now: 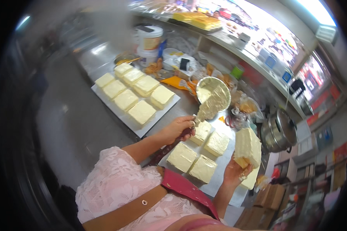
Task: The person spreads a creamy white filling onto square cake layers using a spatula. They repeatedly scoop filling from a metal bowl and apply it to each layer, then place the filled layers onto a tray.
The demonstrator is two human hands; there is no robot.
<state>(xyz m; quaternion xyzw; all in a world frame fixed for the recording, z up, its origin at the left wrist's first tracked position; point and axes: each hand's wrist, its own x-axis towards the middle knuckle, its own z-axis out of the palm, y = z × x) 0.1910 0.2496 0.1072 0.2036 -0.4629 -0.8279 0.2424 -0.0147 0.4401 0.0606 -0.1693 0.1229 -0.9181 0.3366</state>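
Note:
My left hand (179, 130) grips the handle of a spatula whose blade (209, 108) is thickly coated with pale cream. The blade tip overlaps the cream bowl (204, 89) in view; I cannot tell if they touch. In my right hand (237, 171) rests a block of cake (248, 145), held up and tilted, cream on its sides and yellow crumb showing at its lower edge. Cream is smeared on the fingers of both hands. Below and between them, several cream-covered square cakes (181, 156) sit on a white board (212, 184).
Left on the metal table (173, 89), another white board (140, 131) bears several coated cakes (125, 99). Behind stand stacked plastic tubs (149, 42), an orange piping bag (176, 82) and bagged items. A lidded metal pot (279, 131) is at right, below a window shelf (257, 63).

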